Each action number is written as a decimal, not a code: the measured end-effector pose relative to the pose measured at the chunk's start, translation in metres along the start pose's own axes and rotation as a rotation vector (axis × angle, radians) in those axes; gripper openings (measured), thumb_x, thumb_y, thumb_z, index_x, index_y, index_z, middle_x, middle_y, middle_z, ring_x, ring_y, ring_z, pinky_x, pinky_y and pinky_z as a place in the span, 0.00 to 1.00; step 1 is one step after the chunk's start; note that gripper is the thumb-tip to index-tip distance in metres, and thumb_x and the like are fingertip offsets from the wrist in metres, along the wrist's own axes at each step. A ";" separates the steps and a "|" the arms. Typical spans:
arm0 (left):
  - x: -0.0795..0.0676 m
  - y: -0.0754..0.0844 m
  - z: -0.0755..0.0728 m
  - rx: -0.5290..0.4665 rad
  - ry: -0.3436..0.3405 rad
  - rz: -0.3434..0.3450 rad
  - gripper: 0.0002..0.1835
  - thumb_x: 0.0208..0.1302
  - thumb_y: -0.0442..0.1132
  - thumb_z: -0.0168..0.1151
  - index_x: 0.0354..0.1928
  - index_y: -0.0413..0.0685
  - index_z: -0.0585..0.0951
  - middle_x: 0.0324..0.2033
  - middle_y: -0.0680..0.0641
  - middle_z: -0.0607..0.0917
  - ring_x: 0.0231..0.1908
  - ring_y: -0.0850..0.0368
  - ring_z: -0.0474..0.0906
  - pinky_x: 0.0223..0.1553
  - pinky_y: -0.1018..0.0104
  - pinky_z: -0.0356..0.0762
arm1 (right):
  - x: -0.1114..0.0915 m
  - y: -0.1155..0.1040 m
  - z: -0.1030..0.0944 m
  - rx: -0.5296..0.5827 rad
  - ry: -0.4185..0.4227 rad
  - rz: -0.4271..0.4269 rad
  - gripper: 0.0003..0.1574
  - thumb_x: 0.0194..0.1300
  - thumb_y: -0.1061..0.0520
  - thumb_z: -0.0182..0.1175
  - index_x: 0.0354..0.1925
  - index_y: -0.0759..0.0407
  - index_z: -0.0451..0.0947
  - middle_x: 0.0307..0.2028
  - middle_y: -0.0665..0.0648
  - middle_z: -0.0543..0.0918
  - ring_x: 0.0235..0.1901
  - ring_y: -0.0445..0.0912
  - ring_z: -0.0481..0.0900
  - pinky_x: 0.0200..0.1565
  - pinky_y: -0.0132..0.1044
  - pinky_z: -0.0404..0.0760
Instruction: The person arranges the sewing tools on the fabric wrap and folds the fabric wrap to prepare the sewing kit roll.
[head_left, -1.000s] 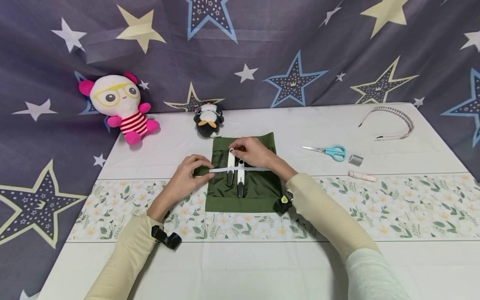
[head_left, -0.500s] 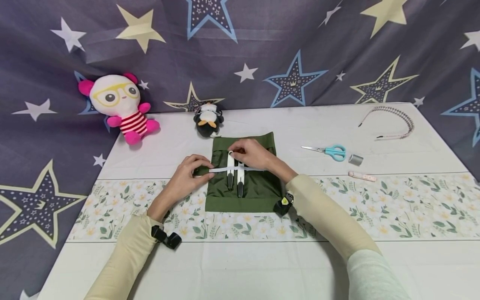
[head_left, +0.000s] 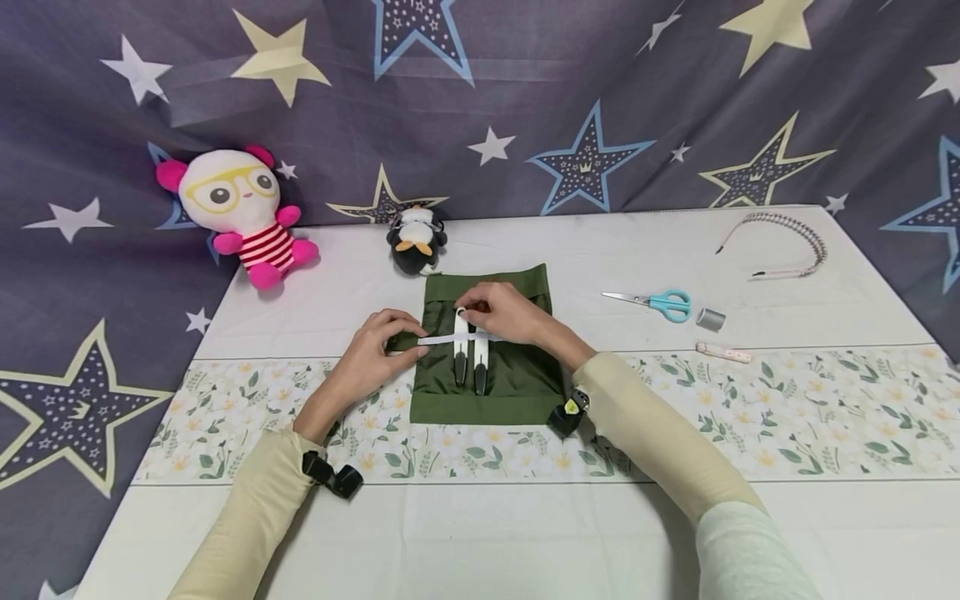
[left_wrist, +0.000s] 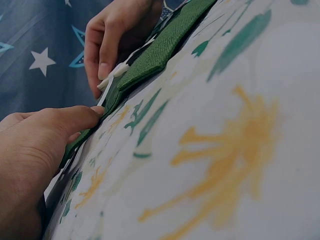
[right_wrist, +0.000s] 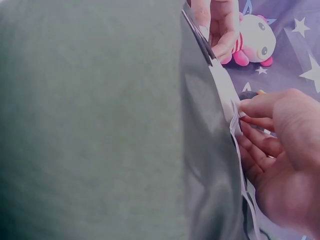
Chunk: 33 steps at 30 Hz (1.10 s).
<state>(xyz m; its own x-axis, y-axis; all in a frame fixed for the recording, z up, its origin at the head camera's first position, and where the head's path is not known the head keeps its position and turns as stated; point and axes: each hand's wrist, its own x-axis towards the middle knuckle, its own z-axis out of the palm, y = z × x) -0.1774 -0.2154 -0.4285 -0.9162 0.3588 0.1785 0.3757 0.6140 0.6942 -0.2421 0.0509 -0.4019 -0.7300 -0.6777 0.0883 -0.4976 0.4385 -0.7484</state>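
Observation:
A green fabric piece (head_left: 517, 383) lies on the table with a white elastic strap (head_left: 438, 340) across it. Two slim white tools with black tips lie side by side under the strap; their exact kind is unclear. My right hand (head_left: 506, 312) pinches the upper end of the left white tool (head_left: 461, 325), and its fingers cover the top of the right white tool (head_left: 481, 357). At the fabric's left edge, my left hand (head_left: 375, 346) pinches the edge beside the strap's end between thumb and fingers. The left wrist view shows this thumb (left_wrist: 82, 117) on the green edge.
A penguin plush (head_left: 416, 242) sits just behind the fabric, with a pink-and-white plush (head_left: 251, 212) at the back left. On the right lie blue-handled scissors (head_left: 667, 305), a grey spool (head_left: 711, 319), a small pink item (head_left: 723, 352) and a headband (head_left: 813, 237).
The left white tool has slid toward me under the strap, its tip now lower on the fabric. My right hand has moved slightly down with it; my left hand stays put.

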 end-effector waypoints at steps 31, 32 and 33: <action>0.000 -0.001 0.000 -0.001 0.010 0.014 0.13 0.68 0.42 0.72 0.52 0.50 0.87 0.57 0.48 0.79 0.61 0.46 0.70 0.63 0.42 0.67 | -0.005 -0.001 0.003 -0.028 -0.041 -0.024 0.15 0.77 0.61 0.59 0.56 0.66 0.84 0.41 0.58 0.80 0.32 0.46 0.74 0.34 0.38 0.73; 0.000 -0.001 0.001 -0.002 0.009 0.014 0.13 0.68 0.42 0.72 0.52 0.50 0.87 0.57 0.48 0.79 0.61 0.46 0.70 0.63 0.42 0.67 | -0.005 -0.001 0.003 -0.028 -0.043 -0.026 0.15 0.77 0.61 0.59 0.56 0.66 0.85 0.41 0.58 0.81 0.32 0.46 0.74 0.34 0.38 0.73; 0.000 -0.001 0.001 -0.003 0.009 0.014 0.13 0.68 0.42 0.72 0.52 0.50 0.87 0.57 0.48 0.79 0.61 0.46 0.70 0.63 0.42 0.67 | -0.005 -0.001 0.003 -0.028 -0.044 -0.028 0.15 0.77 0.61 0.60 0.56 0.65 0.85 0.42 0.58 0.81 0.32 0.46 0.74 0.34 0.38 0.73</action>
<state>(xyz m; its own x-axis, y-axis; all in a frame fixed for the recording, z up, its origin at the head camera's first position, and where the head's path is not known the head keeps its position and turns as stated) -0.1771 -0.2156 -0.4295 -0.9121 0.3609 0.1943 0.3880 0.6072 0.6934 -0.2365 0.0521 -0.4041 -0.6948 -0.7148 0.0792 -0.5304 0.4350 -0.7276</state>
